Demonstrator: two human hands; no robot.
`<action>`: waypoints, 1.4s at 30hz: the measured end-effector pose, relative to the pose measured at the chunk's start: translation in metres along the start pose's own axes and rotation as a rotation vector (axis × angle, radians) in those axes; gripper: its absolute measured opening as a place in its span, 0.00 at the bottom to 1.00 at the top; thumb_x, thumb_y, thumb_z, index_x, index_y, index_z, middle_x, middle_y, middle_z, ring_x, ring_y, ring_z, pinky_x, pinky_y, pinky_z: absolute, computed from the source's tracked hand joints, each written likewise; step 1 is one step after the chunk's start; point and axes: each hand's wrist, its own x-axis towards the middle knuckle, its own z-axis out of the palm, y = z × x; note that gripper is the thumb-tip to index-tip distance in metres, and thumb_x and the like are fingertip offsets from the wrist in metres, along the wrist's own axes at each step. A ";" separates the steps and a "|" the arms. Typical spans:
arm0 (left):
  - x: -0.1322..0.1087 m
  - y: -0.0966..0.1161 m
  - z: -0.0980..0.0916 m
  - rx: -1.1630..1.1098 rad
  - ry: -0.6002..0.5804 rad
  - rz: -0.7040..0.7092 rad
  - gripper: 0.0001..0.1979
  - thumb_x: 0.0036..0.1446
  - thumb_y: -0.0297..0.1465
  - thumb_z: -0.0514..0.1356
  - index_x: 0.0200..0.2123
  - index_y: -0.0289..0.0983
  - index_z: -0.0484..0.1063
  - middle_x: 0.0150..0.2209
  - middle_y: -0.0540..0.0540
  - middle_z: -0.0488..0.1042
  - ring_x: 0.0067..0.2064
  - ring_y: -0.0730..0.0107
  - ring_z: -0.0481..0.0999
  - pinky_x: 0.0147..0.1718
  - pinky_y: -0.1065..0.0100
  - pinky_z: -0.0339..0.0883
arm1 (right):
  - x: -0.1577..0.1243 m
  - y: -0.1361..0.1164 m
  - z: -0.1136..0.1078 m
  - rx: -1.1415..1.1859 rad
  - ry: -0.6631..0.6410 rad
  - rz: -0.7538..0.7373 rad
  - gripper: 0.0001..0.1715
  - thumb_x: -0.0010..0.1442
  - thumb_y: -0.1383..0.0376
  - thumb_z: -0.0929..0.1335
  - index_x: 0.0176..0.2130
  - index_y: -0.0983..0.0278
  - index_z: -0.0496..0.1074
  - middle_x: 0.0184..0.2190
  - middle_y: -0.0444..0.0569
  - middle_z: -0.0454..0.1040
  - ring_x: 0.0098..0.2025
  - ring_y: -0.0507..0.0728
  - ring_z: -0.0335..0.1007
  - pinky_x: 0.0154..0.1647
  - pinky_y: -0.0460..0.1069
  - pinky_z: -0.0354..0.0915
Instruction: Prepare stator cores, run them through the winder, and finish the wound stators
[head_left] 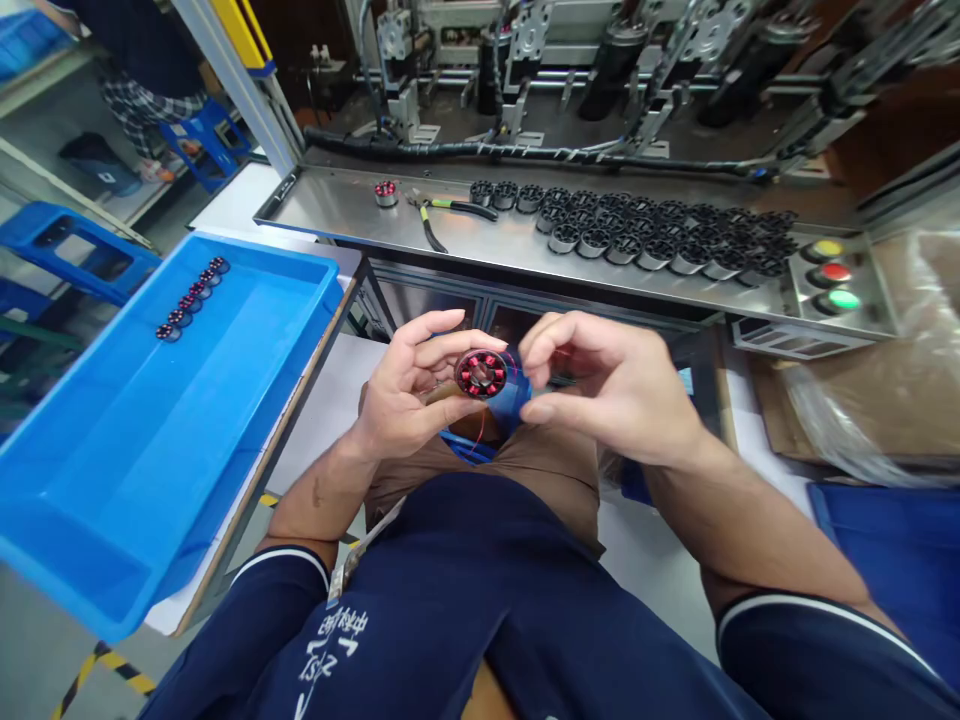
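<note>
Between the thumb and fingers of my left hand (420, 385) is a round motor stator (481, 373), a black slotted ring wound with red wire. Its face is tilted up toward me, and loose red wire ends stick out beside and below it. Just to the right of the stator is my right hand (607, 385), fingers curled, with a gap between the thumb tip and the forefinger. One thin red wire runs close to those fingertips; whether it touches them is unclear. Both hands are above my lap.
On the metal ledge stand one red-wound stator (385, 194), side cutters (442, 215) and rows of black stators (630, 225). A button box (832, 272) is at the right end. Several wound stators (191, 300) line a blue tray (150, 440). Machine fixtures (525, 60) stand behind; a person (142, 70) is far left.
</note>
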 end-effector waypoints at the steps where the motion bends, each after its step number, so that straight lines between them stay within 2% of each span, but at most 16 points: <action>1: 0.000 0.001 0.001 0.004 -0.005 0.004 0.34 0.55 0.27 0.70 0.62 0.48 0.62 0.53 0.45 0.79 0.49 0.66 0.82 0.46 0.69 0.79 | 0.000 -0.002 0.001 -0.026 0.005 -0.025 0.24 0.46 0.50 0.80 0.29 0.62 0.72 0.28 0.45 0.71 0.31 0.53 0.67 0.33 0.49 0.65; 6: 0.001 0.004 0.001 0.001 0.002 0.019 0.31 0.56 0.26 0.69 0.61 0.46 0.65 0.54 0.44 0.80 0.51 0.66 0.82 0.49 0.68 0.79 | -0.004 -0.006 -0.003 -0.044 0.175 -0.162 0.16 0.54 0.54 0.77 0.36 0.60 0.75 0.35 0.47 0.71 0.36 0.54 0.68 0.39 0.51 0.67; 8: 0.001 0.004 0.001 -0.004 0.005 0.012 0.29 0.56 0.26 0.69 0.60 0.46 0.66 0.53 0.44 0.80 0.51 0.66 0.82 0.49 0.68 0.79 | -0.006 -0.006 -0.003 -0.078 0.111 -0.162 0.12 0.57 0.58 0.76 0.41 0.59 0.77 0.35 0.47 0.73 0.35 0.53 0.70 0.38 0.51 0.68; 11: 0.001 0.004 0.001 -0.005 0.022 -0.024 0.26 0.56 0.26 0.69 0.56 0.44 0.70 0.53 0.44 0.80 0.51 0.65 0.82 0.49 0.68 0.79 | -0.010 -0.005 0.003 -0.160 -0.055 -0.143 0.02 0.61 0.63 0.73 0.36 0.59 0.79 0.29 0.45 0.77 0.30 0.52 0.71 0.33 0.49 0.68; 13: 0.000 0.003 0.002 -0.041 0.035 -0.067 0.24 0.54 0.27 0.70 0.54 0.44 0.72 0.52 0.44 0.80 0.51 0.64 0.82 0.48 0.67 0.80 | -0.013 -0.003 0.011 -0.164 -0.081 -0.149 0.07 0.63 0.65 0.71 0.32 0.59 0.79 0.27 0.44 0.78 0.27 0.51 0.71 0.30 0.48 0.66; 16: 0.000 0.001 0.004 -0.176 0.046 -0.190 0.21 0.54 0.30 0.70 0.52 0.44 0.75 0.53 0.45 0.80 0.45 0.65 0.84 0.45 0.66 0.81 | -0.019 0.003 0.026 -0.112 -0.073 -0.156 0.09 0.63 0.66 0.71 0.30 0.60 0.78 0.26 0.43 0.78 0.25 0.50 0.71 0.27 0.47 0.65; 19: 0.000 0.000 0.008 -0.270 0.087 -0.327 0.21 0.55 0.35 0.70 0.53 0.43 0.76 0.55 0.44 0.79 0.42 0.68 0.84 0.42 0.67 0.81 | -0.025 0.014 0.040 -0.081 -0.010 -0.150 0.11 0.64 0.66 0.71 0.28 0.62 0.77 0.25 0.43 0.77 0.24 0.50 0.70 0.28 0.46 0.65; 21: -0.001 0.000 0.011 -0.254 0.111 -0.357 0.23 0.54 0.37 0.71 0.53 0.43 0.76 0.56 0.43 0.78 0.42 0.68 0.83 0.43 0.68 0.81 | -0.027 0.021 0.047 -0.096 0.042 -0.127 0.13 0.64 0.64 0.71 0.28 0.63 0.76 0.24 0.44 0.77 0.24 0.50 0.70 0.28 0.47 0.65; 23: -0.004 0.000 0.014 -0.145 0.128 -0.314 0.24 0.53 0.36 0.71 0.54 0.43 0.76 0.56 0.43 0.78 0.44 0.67 0.82 0.44 0.67 0.80 | -0.028 0.026 0.048 -0.121 0.062 -0.108 0.12 0.64 0.62 0.71 0.29 0.63 0.76 0.26 0.45 0.78 0.26 0.52 0.72 0.30 0.48 0.67; 25: -0.007 -0.001 0.014 0.050 0.150 -0.181 0.25 0.53 0.32 0.71 0.55 0.43 0.76 0.54 0.44 0.79 0.49 0.65 0.81 0.48 0.66 0.79 | -0.027 0.028 0.046 -0.161 0.109 -0.110 0.09 0.62 0.59 0.72 0.33 0.62 0.76 0.31 0.47 0.79 0.32 0.54 0.74 0.35 0.50 0.69; 27: -0.011 -0.002 0.013 0.264 0.175 -0.021 0.27 0.51 0.30 0.72 0.56 0.43 0.75 0.52 0.44 0.79 0.52 0.62 0.80 0.52 0.63 0.77 | -0.025 0.027 0.043 -0.185 0.202 -0.121 0.12 0.57 0.56 0.75 0.35 0.61 0.74 0.34 0.49 0.77 0.37 0.56 0.73 0.40 0.53 0.70; 29: -0.013 -0.002 0.010 0.427 0.188 0.084 0.29 0.50 0.31 0.73 0.56 0.44 0.75 0.51 0.44 0.80 0.53 0.60 0.79 0.53 0.59 0.77 | -0.024 0.025 0.043 -0.161 0.267 -0.127 0.17 0.54 0.55 0.77 0.34 0.61 0.72 0.34 0.48 0.74 0.37 0.57 0.71 0.41 0.54 0.69; 32: -0.014 0.000 0.007 0.557 0.171 0.141 0.27 0.51 0.32 0.72 0.55 0.43 0.75 0.51 0.43 0.80 0.51 0.59 0.80 0.51 0.58 0.78 | -0.022 0.023 0.049 -0.066 0.271 -0.121 0.16 0.57 0.54 0.75 0.32 0.61 0.69 0.32 0.47 0.72 0.35 0.56 0.69 0.40 0.53 0.67; 36: -0.012 0.005 0.007 0.552 0.158 0.120 0.24 0.50 0.32 0.73 0.52 0.42 0.77 0.49 0.43 0.80 0.51 0.60 0.80 0.51 0.59 0.79 | -0.022 0.024 0.058 0.006 0.334 -0.113 0.13 0.63 0.58 0.71 0.30 0.61 0.69 0.30 0.46 0.71 0.34 0.55 0.68 0.39 0.53 0.66; 39: -0.012 0.004 0.010 0.343 0.172 -0.014 0.24 0.51 0.37 0.72 0.51 0.42 0.77 0.49 0.43 0.79 0.47 0.63 0.82 0.45 0.63 0.80 | -0.024 0.026 0.062 0.025 0.406 -0.097 0.13 0.63 0.58 0.70 0.30 0.60 0.68 0.30 0.46 0.70 0.33 0.54 0.67 0.39 0.53 0.67; 42: -0.012 0.000 0.013 0.165 0.170 -0.120 0.22 0.55 0.38 0.70 0.53 0.43 0.75 0.48 0.44 0.79 0.43 0.67 0.82 0.42 0.66 0.80 | -0.024 0.029 0.064 0.063 0.413 -0.097 0.12 0.64 0.59 0.70 0.31 0.60 0.68 0.30 0.45 0.70 0.33 0.54 0.67 0.39 0.53 0.67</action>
